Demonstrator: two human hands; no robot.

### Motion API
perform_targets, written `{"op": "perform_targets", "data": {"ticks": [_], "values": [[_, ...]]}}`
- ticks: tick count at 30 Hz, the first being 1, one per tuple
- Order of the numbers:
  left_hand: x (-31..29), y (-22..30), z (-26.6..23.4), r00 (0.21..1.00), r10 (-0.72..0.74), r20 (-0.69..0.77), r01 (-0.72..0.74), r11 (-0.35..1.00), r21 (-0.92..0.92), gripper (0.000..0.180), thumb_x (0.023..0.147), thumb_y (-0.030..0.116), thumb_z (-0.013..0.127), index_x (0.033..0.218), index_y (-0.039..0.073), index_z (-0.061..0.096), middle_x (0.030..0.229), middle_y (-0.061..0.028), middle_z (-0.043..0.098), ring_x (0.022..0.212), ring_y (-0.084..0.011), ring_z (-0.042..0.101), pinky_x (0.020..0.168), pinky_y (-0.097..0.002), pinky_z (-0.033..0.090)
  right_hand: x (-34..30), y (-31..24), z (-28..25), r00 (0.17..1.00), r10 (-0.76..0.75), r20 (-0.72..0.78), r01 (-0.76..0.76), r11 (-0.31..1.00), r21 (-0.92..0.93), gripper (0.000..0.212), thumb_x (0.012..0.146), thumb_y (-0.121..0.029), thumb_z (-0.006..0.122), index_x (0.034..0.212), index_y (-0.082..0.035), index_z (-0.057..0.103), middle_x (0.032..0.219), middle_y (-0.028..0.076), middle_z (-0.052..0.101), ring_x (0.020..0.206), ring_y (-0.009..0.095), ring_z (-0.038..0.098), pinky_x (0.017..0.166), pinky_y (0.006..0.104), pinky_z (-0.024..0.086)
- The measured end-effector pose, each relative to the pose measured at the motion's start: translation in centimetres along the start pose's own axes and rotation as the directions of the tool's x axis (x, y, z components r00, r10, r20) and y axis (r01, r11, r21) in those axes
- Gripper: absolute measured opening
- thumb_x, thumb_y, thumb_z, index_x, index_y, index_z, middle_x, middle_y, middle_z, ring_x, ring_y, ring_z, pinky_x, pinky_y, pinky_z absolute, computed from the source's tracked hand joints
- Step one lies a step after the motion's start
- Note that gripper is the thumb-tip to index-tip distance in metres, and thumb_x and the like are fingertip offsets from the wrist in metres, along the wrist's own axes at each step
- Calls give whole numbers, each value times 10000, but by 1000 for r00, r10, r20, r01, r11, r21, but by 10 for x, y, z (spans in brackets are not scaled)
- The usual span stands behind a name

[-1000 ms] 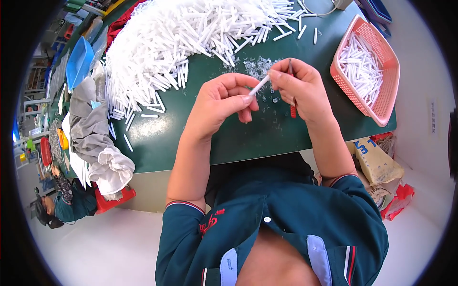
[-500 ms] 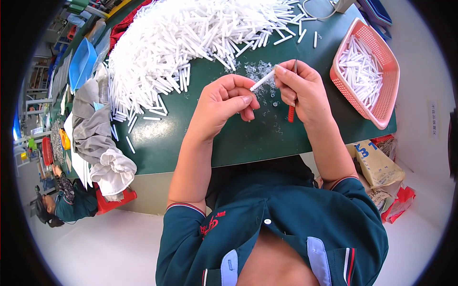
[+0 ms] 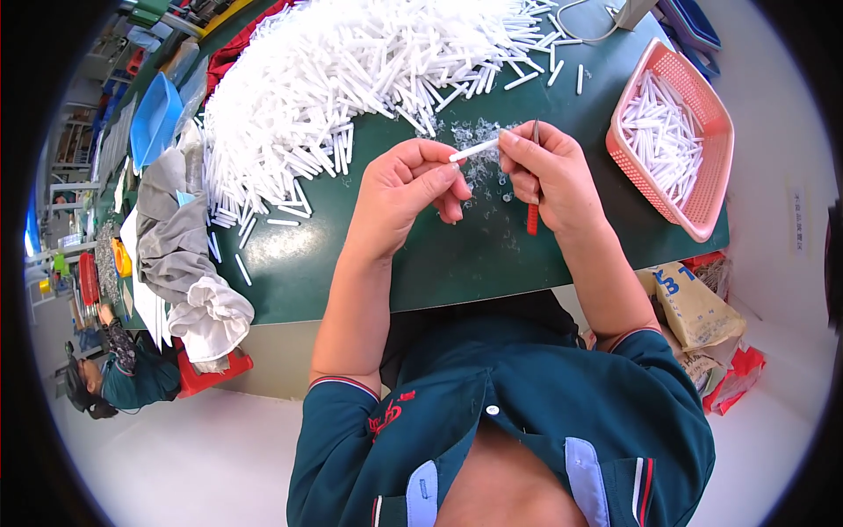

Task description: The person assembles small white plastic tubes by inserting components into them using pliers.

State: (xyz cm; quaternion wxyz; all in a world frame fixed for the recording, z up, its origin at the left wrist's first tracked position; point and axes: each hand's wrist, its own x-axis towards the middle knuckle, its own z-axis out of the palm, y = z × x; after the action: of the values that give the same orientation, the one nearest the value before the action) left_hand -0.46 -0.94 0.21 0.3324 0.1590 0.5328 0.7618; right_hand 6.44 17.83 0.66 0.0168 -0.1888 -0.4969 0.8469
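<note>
A slim white plastic stick (image 3: 475, 151) is held between my two hands above the green table. My left hand (image 3: 411, 186) is closed, its thumb and forefinger at the stick's left end. My right hand (image 3: 551, 171) pinches the other end between thumb and forefinger. Tucked in the right hand's fingers is a thin red-handled tool (image 3: 533, 219), its grey pointed tip sticking up past the knuckles; the fingers hide its middle. Small clear plastic scraps (image 3: 477, 133) lie scattered on the table behind and beneath the hands.
A large heap of similar white sticks (image 3: 325, 79) covers the table's far left and middle. At right stands a pink basket (image 3: 718, 167) partly filled with them. Grey and white cloths (image 3: 171, 220) and a blue bin (image 3: 154, 119) lie left. Another person (image 3: 132, 373) sits far left.
The stick has shifted slightly left and lies flatter between my hands. My right hand has moved a little left, its red-handled tool now more upright.
</note>
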Motion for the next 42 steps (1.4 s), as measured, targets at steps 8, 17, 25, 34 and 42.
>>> {"op": "perform_targets", "data": {"ticks": [8, 17, 25, 34, 42], "values": [[3, 1, -6, 997, 39, -59, -42, 998, -47, 122, 899, 67, 584, 985, -18, 590, 766, -120, 652, 574, -156, 609, 530, -262, 502, -4, 0, 3, 996, 35, 79, -30, 997, -67, 172, 859, -137, 674, 859, -15, 552, 667, 40, 573, 458, 25, 407, 391, 183, 279], [6, -1, -11, 994, 53, -94, -59, 997, -54, 123, 901, 69, 585, 997, -6, 573, 781, -129, 657, 583, -168, 614, 531, -267, 500, -7, 1, 7, 979, 153, 135, -115, 960, -254, 204, 839, -184, 690, 833, -9, 585, 642, 25, 573, 473, 26, 433, 409, 179, 309], [6, 0, -12, 989, 72, -129, -75, 997, -14, 101, 906, 71, 577, 974, -3, 583, 776, -120, 657, 592, -152, 609, 526, -253, 487, -7, -1, 11, 959, 201, 198, -135, 943, -305, 204, 840, -175, 681, 853, 6, 587, 642, 35, 577, 464, 40, 436, 402, 185, 310], [7, 5, -53, 643, 496, -584, 581, 180, 793, 232, 833, 254, 642, 980, 75, 636, 841, -107, 681, 780, -285, 649, 693, -400, 484, 5, -21, -41, 910, -397, 117, 230, 720, 654, 201, 988, -207, 471, 1028, -45, 584, 734, -10, 495, 482, 22, 339, 420, 175, 279], [13, -5, -53, 720, 443, -534, 572, 56, 819, 205, 841, 292, 638, 868, 91, 610, 774, -97, 652, 765, -306, 630, 678, -408, 469, -1, -17, -28, 918, -338, 207, 201, 848, 490, 170, 982, -144, 463, 1042, -51, 592, 672, -17, 445, 454, 30, 316, 395, 187, 271]]}}
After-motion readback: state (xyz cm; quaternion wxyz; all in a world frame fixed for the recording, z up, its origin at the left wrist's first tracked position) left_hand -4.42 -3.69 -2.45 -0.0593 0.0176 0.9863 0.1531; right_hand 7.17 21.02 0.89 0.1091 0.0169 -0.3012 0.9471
